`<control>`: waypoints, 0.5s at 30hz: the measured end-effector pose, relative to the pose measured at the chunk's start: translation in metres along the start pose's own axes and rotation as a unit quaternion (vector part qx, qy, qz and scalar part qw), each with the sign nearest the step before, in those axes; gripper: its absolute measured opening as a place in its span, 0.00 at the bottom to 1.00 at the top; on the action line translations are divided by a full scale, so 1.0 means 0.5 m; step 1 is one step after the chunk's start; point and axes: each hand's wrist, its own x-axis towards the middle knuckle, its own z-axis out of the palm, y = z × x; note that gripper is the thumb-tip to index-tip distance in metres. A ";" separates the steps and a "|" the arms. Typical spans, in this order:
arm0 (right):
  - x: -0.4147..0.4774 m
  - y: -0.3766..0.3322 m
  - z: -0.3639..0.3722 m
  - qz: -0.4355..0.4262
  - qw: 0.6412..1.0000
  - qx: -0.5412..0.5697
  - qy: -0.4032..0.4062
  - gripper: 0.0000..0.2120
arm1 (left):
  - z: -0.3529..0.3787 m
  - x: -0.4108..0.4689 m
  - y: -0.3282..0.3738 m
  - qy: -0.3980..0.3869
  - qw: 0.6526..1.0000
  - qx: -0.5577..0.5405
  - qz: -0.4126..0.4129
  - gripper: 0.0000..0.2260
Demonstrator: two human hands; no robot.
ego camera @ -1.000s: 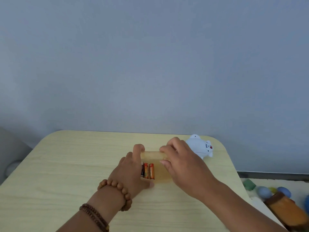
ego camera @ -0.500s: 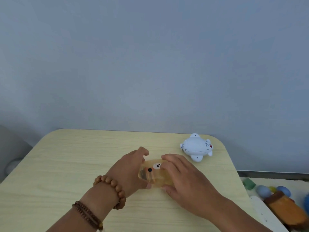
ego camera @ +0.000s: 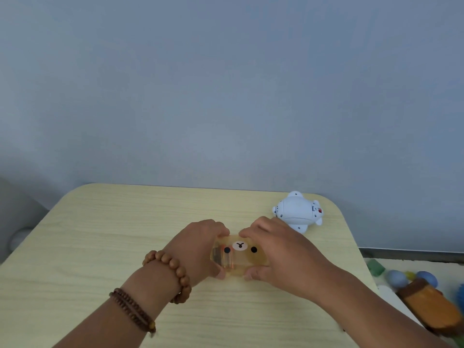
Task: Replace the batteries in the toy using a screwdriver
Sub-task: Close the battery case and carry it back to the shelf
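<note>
gripping a little see-through bear case (ego camera: 241,257) from both ends right now, with the left hand (ego camera: 198,247) curled round the left end and the right hand (ego camera: 281,254) curled round the right end, thumbs on the near edge. holding it low over the middle of the table (ego camera: 113,234), can't tell if actually touching the wood. looks different from a second ago: back then lying open with the lid up and the batteries in plain sight, half a second ago partly folded over, now shut with the bear face up. still possible to make out the batteries (ego camera: 223,259) through the plastic on the left side. so probably just closing up the battery box, though hard to say whether anything came out of it. leaving the toy (ego camera: 297,213) alone near the far right corner, just beyond the right hand and not touching it. no sign of a screwdriver anywhere in view, so guessing most of the job still ahead. also wearing bead bracelets (ego camera: 173,267) on the left wrist.
</note>
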 end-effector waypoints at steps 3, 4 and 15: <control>0.002 -0.004 -0.002 0.009 1.000 -0.003 -0.001 0.32 | 0.002 -0.001 0.001 -0.006 1.000 -0.002 0.007 0.27; 0.003 -0.005 -0.002 0.012 1.000 -0.005 0.000 0.32 | 0.002 0.000 0.001 -0.004 1.000 -0.003 0.010 0.27; -0.031 0.002 0.008 0.015 0.998 0.061 0.027 0.36 | 0.006 -0.003 -0.019 -0.025 0.998 -0.054 0.012 0.32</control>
